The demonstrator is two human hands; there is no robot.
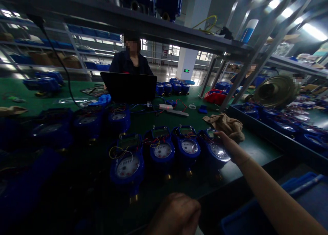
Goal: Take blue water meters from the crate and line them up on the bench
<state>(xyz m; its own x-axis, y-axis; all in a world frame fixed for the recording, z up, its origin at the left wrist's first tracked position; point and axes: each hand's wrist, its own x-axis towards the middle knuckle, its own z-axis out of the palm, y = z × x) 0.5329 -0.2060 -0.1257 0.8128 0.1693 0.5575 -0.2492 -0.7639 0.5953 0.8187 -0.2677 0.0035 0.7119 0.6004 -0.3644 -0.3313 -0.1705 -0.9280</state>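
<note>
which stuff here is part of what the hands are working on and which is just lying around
In hand:
right hand on the end meter
left hand, fisted at the table edge
row of blue meters

Lying about:
rag
laptop
red bin
brass housing

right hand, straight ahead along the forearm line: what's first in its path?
The right hand already lies on the rightmost blue meter. Going on up-left, it would probably meet the next blue meter first; depth is unclear.
</note>
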